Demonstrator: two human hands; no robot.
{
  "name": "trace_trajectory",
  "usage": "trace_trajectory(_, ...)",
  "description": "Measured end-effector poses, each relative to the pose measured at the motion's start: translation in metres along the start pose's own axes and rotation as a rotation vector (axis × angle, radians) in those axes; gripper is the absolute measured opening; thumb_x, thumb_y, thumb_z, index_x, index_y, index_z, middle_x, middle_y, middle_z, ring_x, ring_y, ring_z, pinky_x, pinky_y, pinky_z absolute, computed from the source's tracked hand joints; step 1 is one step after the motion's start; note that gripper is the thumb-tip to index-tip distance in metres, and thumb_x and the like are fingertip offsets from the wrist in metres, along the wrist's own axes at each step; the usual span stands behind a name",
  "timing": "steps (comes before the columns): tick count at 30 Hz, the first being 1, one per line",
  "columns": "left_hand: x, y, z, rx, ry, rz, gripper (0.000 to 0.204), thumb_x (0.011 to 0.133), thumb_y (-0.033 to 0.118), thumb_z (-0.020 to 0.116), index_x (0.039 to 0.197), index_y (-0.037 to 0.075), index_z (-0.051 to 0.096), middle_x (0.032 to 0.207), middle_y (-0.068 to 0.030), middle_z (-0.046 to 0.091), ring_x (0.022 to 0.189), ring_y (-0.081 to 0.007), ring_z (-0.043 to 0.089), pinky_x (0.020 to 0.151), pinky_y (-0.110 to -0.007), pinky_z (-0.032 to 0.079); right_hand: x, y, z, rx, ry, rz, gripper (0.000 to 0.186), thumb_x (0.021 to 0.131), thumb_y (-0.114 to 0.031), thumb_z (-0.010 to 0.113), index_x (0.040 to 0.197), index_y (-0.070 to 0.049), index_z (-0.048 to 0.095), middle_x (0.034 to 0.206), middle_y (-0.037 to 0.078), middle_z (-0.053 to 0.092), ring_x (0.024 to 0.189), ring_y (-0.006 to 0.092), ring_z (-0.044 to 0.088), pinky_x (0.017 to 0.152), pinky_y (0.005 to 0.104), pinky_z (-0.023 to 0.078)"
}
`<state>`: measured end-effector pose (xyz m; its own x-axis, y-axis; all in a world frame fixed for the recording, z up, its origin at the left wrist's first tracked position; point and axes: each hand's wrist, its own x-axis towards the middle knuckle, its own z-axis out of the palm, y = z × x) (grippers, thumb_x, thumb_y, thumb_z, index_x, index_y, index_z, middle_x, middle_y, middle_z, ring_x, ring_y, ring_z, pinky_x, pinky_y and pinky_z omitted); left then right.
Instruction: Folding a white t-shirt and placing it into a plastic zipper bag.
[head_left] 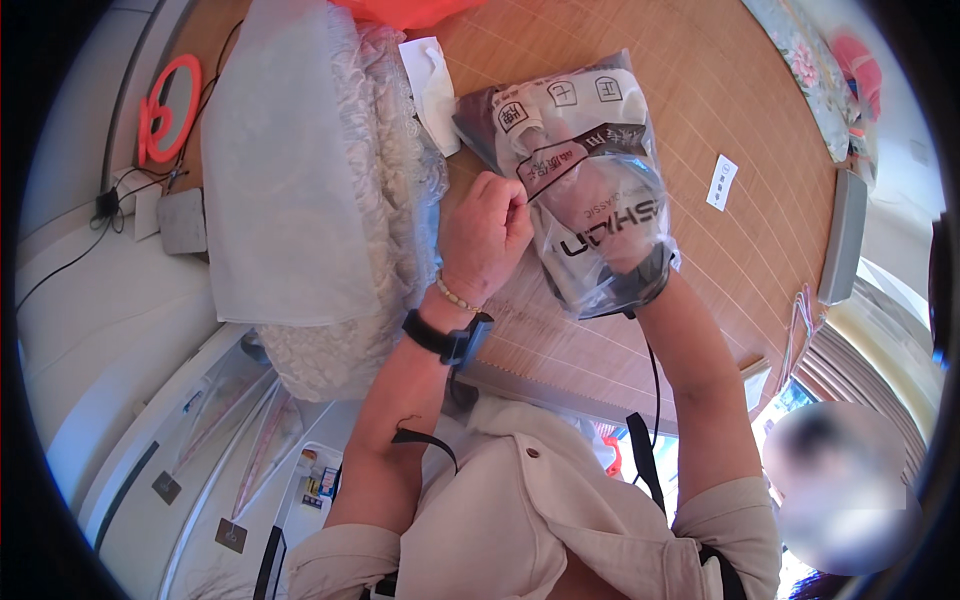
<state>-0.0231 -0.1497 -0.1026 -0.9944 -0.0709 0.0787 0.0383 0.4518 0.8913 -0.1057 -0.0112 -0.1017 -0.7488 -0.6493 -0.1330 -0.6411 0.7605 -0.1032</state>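
Observation:
A see-through plastic bag (pixel 615 95) with black print lies tilted on the wooden table, and something dark shows at its far left corner. My left hand (pixel 488 232) is closed, its fingertips pinching the bag's left edge. Through the opening at the bag's near right end, my right hand (pixel 597 212) reaches inside. It shows only dimly through the printed plastic, so whether its fingers grip anything cannot be made out. The bag's mouth bunches around my right wrist.
White lacy fabric under a pale sheet (pixel 285 170) fills the table's left side. A crumpled white paper (pixel 430 92) lies beside it. Right of the bag is a small white label (pixel 721 182); a grey block (pixel 843 237) sits at the right edge. Red scissors-like handles (pixel 172 108) lie far left.

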Motion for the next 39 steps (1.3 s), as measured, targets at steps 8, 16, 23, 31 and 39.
trace_trajectory(8,0.02,0.031,0.003,0.004,0.135,-0.109,0.012,0.08,0.008,0.065,0.087,0.005,0.056,0.08,-0.0096,0.055,0.067,-0.0231,0.059,0.057,-0.032,0.048,-0.007,-0.007,0.0,0.103,0.242,0.067,0.036,0.086,-0.025,0.05,0.12,-0.011,0.054,0.117,0.013,0.055,0.114,0.0282,0.05,0.095,0.0411,0.041)
trace_trajectory(16,0.027,0.031,0.014,0.18,0.058,-0.034,0.012,0.081,0.017,0.065,0.086,0.009,0.059,0.083,-0.008,0.06,0.067,-0.0269,0.061,0.056,-0.034,0.049,-0.009,-0.002,-0.007,0.204,0.206,0.084,0.036,0.086,-0.024,0.05,0.119,-0.011,0.054,0.118,0.013,0.054,0.114,0.0284,0.05,0.096,0.041,0.04)
trace_trajectory(23,0.022,0.036,0.016,0.047,0.041,-0.09,0.023,0.078,0.017,0.069,0.094,0.007,0.056,0.082,-0.0085,0.057,0.068,-0.0218,0.06,0.059,-0.032,0.049,-0.014,0.0,-0.017,0.279,0.141,0.044,0.036,0.086,-0.024,0.051,0.119,-0.011,0.054,0.119,0.013,0.054,0.115,0.0285,0.049,0.096,0.041,0.04)
trace_trajectory(31,0.029,0.043,0.018,0.202,0.043,-0.119,0.019,0.081,0.017,0.065,0.094,0.009,0.055,0.085,-0.0091,0.06,0.07,-0.0276,0.06,0.059,-0.037,0.049,-0.021,0.003,-0.023,0.338,0.085,0.022,0.036,0.085,-0.023,0.051,0.119,-0.01,0.055,0.12,0.013,0.054,0.116,0.0287,0.049,0.097,0.041,0.039)
trace_trajectory(39,0.032,0.032,0.014,0.231,0.059,-0.118,0.007,0.084,0.012,0.058,0.087,0.007,0.054,0.08,-0.0137,0.061,0.073,-0.0339,0.06,0.059,-0.04,0.048,-0.013,0.001,-0.018,0.35,0.081,0.009,0.037,0.085,-0.022,0.052,0.119,-0.01,0.055,0.121,0.013,0.053,0.117,0.0289,0.048,0.098,0.041,0.039)
